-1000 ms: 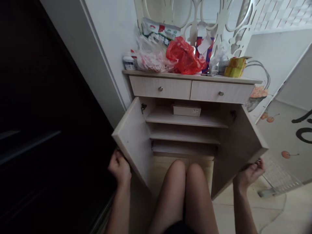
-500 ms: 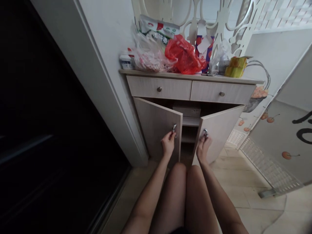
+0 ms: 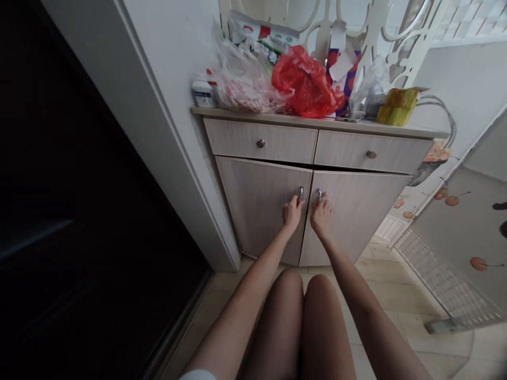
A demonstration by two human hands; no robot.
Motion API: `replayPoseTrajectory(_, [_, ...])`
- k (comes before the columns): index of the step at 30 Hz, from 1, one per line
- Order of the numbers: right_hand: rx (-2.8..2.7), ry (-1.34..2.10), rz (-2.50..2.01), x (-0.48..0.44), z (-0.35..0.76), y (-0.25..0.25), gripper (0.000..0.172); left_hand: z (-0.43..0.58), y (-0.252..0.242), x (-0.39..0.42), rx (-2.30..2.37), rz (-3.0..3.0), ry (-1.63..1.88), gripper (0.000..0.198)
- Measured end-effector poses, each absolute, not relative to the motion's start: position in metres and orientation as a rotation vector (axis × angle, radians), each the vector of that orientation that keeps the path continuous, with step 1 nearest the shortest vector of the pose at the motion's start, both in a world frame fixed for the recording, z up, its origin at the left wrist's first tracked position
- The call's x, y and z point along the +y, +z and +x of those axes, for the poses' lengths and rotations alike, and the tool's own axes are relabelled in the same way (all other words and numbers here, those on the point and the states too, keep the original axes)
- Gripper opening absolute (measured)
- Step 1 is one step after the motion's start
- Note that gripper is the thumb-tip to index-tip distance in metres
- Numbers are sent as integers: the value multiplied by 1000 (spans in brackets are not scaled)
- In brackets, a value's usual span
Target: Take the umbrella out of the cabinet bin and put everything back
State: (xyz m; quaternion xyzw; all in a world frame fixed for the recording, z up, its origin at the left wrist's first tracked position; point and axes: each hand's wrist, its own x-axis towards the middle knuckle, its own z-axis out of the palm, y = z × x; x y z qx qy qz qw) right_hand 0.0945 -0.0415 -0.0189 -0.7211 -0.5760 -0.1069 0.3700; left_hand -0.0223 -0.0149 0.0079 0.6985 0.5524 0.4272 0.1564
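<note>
My left hand (image 3: 292, 213) pinches the metal handle (image 3: 301, 191) of the left cabinet door (image 3: 257, 206). On the right cabinet door (image 3: 360, 216), my right hand (image 3: 321, 217) has its fingers curled at the other handle (image 3: 319, 193), some of them against the door's face. Both doors are nearly closed, their inner edges almost meeting. A thin dark gap shows along their tops, under the drawers (image 3: 261, 132). The cabinet's inside is hidden.
On the cabinet top (image 3: 277, 119) stand a white bottle (image 3: 203, 95), a clear plastic bag (image 3: 247, 87), a red plastic bag (image 3: 304, 84) and a yellow package (image 3: 398, 107). A wall edge (image 3: 166, 132) is on the left. My knees (image 3: 291, 285) are close to the doors.
Both cabinet doors have swung inward from half open to almost closed. My hands have moved forward and closer together with the handles, and the shelves inside are no longer visible.
</note>
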Motion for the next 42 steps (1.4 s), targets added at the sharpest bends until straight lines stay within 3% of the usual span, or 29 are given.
replayPoseTrajectory(22, [-1557,-225,-1866,-2,107,-17,68,-5,2,24,1510,2013,1182,29])
replayPoseTrajectory(33, [-1583,-130,-1885,4,109,-15,72,-3,3,32,1510,1970,1214,21])
replayPoseTrajectory(37, [-1624,36,-1792,-1,116,-5,75,-5,17,34,1359,1794,1249,10])
replayPoseTrajectory(42, [-1649,379,-1737,-35,145,4,77,-38,28,5,1269,1589,1259,26])
